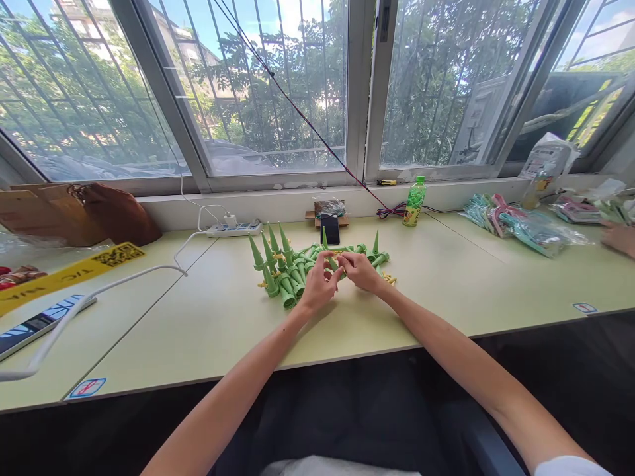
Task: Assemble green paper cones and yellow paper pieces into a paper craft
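Note:
A heap of green cone-shaped plastic spikes (285, 268) lies on the pale green table (223, 317) in front of me, some pointing up, with small yellow parts among them. My left hand (317, 285) and my right hand (361, 270) meet at the heap's near edge. Together they pinch one green spike (333, 262) between their fingertips. Both hands have their fingers curled round it. A few yellow pieces (389, 279) lie just right of my right hand.
A black phone (330, 228) and a power strip (233, 229) sit behind the heap by the window sill. A green bottle (414, 201) stands to the right. Bagged coloured items (520, 225) and another person's hand (619, 237) are far right. A brown bag (114, 211) is far left.

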{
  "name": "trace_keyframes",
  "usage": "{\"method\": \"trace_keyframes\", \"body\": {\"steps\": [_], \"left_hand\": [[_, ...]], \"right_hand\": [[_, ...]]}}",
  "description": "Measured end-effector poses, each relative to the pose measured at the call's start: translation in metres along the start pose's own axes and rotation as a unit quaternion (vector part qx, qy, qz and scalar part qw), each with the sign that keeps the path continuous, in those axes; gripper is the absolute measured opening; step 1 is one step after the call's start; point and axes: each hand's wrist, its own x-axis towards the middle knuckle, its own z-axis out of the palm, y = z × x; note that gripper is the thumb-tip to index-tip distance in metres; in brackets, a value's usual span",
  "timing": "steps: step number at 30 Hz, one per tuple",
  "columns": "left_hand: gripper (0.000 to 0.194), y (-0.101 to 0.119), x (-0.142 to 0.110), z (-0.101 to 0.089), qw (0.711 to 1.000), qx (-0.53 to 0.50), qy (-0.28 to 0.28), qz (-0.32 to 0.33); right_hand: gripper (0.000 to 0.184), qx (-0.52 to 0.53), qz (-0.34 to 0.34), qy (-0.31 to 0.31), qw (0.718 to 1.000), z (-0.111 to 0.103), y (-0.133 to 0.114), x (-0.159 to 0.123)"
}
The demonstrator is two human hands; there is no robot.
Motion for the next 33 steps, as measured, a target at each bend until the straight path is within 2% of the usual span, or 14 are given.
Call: {"method": "trace_keyframes", "body": {"steps": [5, 16, 20, 26, 30, 33], "left_hand": [[0.044, -0.002, -0.001, 0.000, 0.998, 0.053, 0.011, 0.042], [0.060, -0.004, -0.004, 0.000, 0.987, 0.114, -0.017, 0.110], [0.063, 0.000, -0.005, 0.001, 0.993, 0.086, 0.002, 0.085], [0.049, 0.003, 0.002, 0.003, 0.997, -0.062, 0.051, 0.021], [0.038, 0.000, 0.006, 0.002, 0.995, -0.065, 0.075, -0.033], [0.041, 0.001, 0.006, 0.001, 0.993, -0.079, 0.053, -0.077]], "right_hand": [[0.031, 0.007, 0.014, -0.009, 1.000, 0.000, -0.001, 0.000], [0.032, -0.029, 0.032, -0.003, 0.999, 0.000, -0.001, 0.002], [0.034, -0.020, 0.043, 0.020, 0.999, 0.001, 0.000, 0.002], [0.037, -0.001, 0.052, 0.085, 0.995, -0.001, -0.002, 0.002], [0.039, 0.005, 0.040, 0.085, 0.996, -0.001, -0.006, 0.000], [0.039, 0.011, 0.028, 0.078, 0.997, -0.001, -0.008, -0.002]]}}
